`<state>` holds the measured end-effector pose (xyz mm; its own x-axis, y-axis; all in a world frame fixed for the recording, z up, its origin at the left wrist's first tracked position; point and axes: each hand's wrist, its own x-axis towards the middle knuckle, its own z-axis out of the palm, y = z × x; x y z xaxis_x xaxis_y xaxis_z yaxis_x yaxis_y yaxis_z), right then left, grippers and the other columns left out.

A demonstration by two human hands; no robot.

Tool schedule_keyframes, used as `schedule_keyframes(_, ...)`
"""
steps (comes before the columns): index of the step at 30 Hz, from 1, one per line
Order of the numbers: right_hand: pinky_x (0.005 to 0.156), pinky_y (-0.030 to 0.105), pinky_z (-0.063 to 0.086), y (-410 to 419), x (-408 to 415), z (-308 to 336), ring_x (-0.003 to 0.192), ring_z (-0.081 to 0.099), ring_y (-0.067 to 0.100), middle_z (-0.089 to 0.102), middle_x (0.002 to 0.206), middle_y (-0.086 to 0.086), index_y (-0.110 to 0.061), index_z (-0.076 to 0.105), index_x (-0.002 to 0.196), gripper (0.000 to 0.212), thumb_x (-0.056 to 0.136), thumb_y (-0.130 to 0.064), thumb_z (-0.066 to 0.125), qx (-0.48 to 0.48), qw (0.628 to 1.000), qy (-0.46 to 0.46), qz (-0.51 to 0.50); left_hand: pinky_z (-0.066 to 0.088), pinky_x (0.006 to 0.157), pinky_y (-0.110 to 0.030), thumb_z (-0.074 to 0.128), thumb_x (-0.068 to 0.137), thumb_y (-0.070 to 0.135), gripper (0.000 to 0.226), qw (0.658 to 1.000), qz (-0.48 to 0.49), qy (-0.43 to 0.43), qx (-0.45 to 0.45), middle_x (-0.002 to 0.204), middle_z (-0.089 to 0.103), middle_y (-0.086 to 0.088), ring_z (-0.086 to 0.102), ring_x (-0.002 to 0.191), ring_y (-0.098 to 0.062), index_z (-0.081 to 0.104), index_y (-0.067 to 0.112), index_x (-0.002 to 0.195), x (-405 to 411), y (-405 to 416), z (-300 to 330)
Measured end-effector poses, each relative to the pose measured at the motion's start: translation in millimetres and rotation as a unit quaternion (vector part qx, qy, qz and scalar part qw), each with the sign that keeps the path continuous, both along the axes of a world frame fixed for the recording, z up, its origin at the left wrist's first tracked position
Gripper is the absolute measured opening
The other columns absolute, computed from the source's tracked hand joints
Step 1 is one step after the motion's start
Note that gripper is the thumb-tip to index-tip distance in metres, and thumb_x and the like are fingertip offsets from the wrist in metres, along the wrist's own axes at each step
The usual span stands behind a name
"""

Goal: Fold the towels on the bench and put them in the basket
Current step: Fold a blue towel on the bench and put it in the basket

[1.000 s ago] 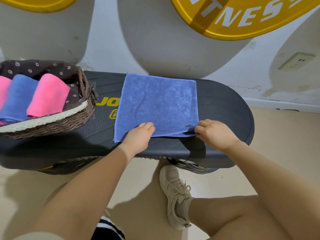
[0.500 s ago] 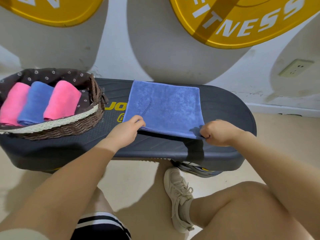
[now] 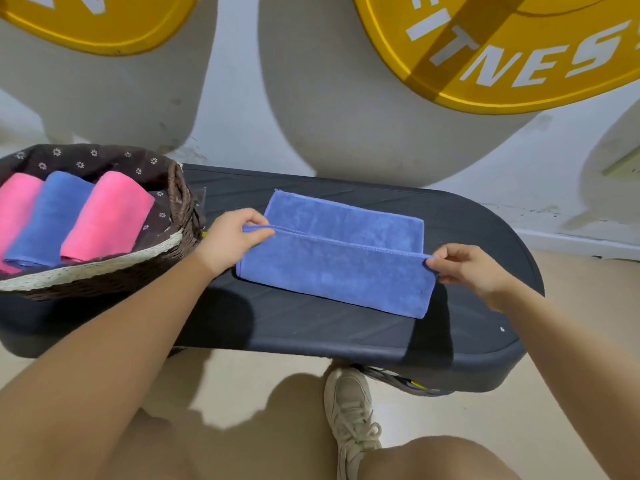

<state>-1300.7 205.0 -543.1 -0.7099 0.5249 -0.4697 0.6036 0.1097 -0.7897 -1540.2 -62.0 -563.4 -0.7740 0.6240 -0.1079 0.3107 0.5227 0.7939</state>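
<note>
A blue towel [image 3: 332,271] lies on the dark bench [image 3: 311,327], its near half turned over onto the far half. My left hand [image 3: 230,242] pinches the left corner of the turned-over edge. My right hand [image 3: 471,268] pinches the right corner of the same edge. A strip of the lower layer still shows beyond that edge. The wicker basket [image 3: 180,202] with a dark flowered lining stands on the bench's left end and holds rolled towels: a pink one [image 3: 107,216], a blue one [image 3: 45,220] and another pink one [image 3: 15,209] at the frame's left edge.
A wall with grey and yellow painted shapes rises right behind the bench. My knees and a pale sneaker [image 3: 349,414] are on the beige floor in front of it. Bare bench surface shows on the near and right sides of the towel.
Both hands lifted the towel's near edge and carried it away from me over the far part, halving the towel. The camera also shifted, so the basket sits further right in view.
</note>
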Motion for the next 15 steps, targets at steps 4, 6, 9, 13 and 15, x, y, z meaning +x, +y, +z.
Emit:
schedule_keyframes(4, 0.058, 0.015, 0.055, 25.2, -27.5, -13.9, 0.056, 0.061, 0.004, 0.057, 0.071, 0.003, -0.012, 0.051, 0.069, 0.023, 0.086, 0.002, 0.059, -0.015, 0.996, 0.048, -0.075, 0.048, 0.060, -0.011, 0.056, 0.088, 0.002, 0.017, 0.980, 0.053, -0.163, 0.097, 0.079, 0.062, 0.003, 0.059, 0.060, 0.003, 0.061, 0.018, 0.083, -17.7, 28.4, -10.3)
schedule_keyframes(6, 0.053, 0.014, 0.053, 35.9, -39.5, -22.6, 0.052, 0.061, 0.001, 0.055, 0.070, 0.003, -0.014, 0.052, 0.073, 0.023, 0.086, 0.004, 0.058, -0.016, 0.993, 0.051, -0.105, 0.049, 0.064, -0.022, 0.057, 0.087, 0.005, 0.012, 0.975, 0.074, -0.189, 0.088, 0.077, 0.061, -0.003, 0.060, 0.061, -0.006, 0.061, 0.014, 0.081, -30.8, 38.3, -21.5)
schedule_keyframes(9, 0.051, 0.010, 0.051, 45.8, -56.0, -31.9, 0.059, 0.059, 0.008, 0.054, 0.069, 0.004, -0.014, 0.055, 0.074, 0.024, 0.086, 0.005, 0.057, -0.001, 0.992, 0.051, -0.118, 0.032, 0.062, -0.032, 0.061, 0.079, 0.021, 0.011, 0.981, 0.114, -0.153, 0.044, 0.070, 0.041, -0.007, 0.036, 0.065, -0.020, 0.054, 0.012, 0.076, -46.6, 51.7, -36.4)
schedule_keyframes(13, 0.064, 0.020, 0.053, 52.8, -72.1, -41.4, 0.070, 0.056, 0.017, 0.058, 0.072, 0.004, -0.011, 0.058, 0.068, 0.025, 0.086, 0.005, 0.056, 0.024, 0.989, 0.045, -0.138, 0.015, 0.053, -0.028, 0.058, 0.086, 0.012, 0.031, 0.981, 0.141, -0.126, 0.038, 0.061, 0.022, -0.005, 0.020, 0.060, -0.017, 0.037, 0.010, 0.063, -59.2, 70.6, -41.1)
schedule_keyframes(15, 0.072, 0.029, 0.054, 58.3, -79.2, -44.5, 0.076, 0.056, 0.021, 0.059, 0.072, 0.004, -0.012, 0.058, 0.067, 0.025, 0.087, 0.003, 0.057, 0.046, 0.989, 0.030, -0.141, 0.015, 0.053, -0.028, 0.057, 0.087, 0.014, 0.037, 0.982, 0.146, -0.117, 0.020, 0.061, 0.021, -0.005, 0.020, 0.061, -0.018, 0.031, 0.012, 0.060, -65.3, 76.8, -41.0)
